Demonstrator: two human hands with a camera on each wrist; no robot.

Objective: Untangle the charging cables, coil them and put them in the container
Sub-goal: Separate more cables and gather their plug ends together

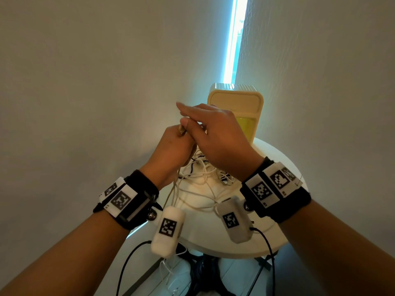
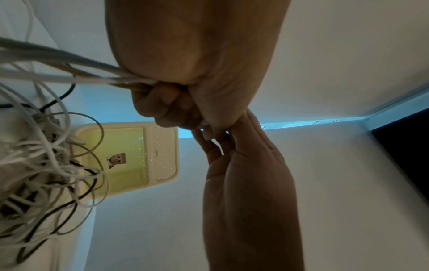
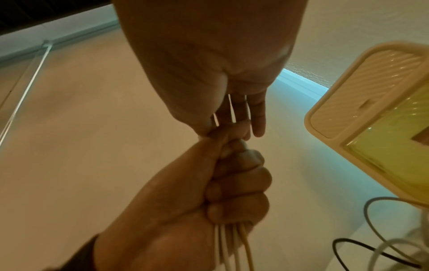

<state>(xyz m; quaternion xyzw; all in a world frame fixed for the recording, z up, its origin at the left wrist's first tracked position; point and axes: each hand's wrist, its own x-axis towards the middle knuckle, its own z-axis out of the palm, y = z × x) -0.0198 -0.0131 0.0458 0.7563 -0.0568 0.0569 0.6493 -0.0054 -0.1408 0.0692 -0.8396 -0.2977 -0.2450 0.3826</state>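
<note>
Early going: left hand (image 1: 171, 146) fisted round several pale cable strands (image 3: 232, 243), right hand (image 1: 215, 133) with straight fingers (image 3: 257, 117) at their top, tangle (image 1: 205, 176) unsorted on desk (image 1: 275, 238), far container (image 2: 162, 152) without coils.

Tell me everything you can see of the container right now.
The container is a cream plastic box with rounded corners and translucent yellow-green walls, standing at the far edge of the round white table beyond both hands. The left wrist view shows a ribbed cream panel and a small paper label. No cable visibly lies inside; neither hand touches it.
</note>
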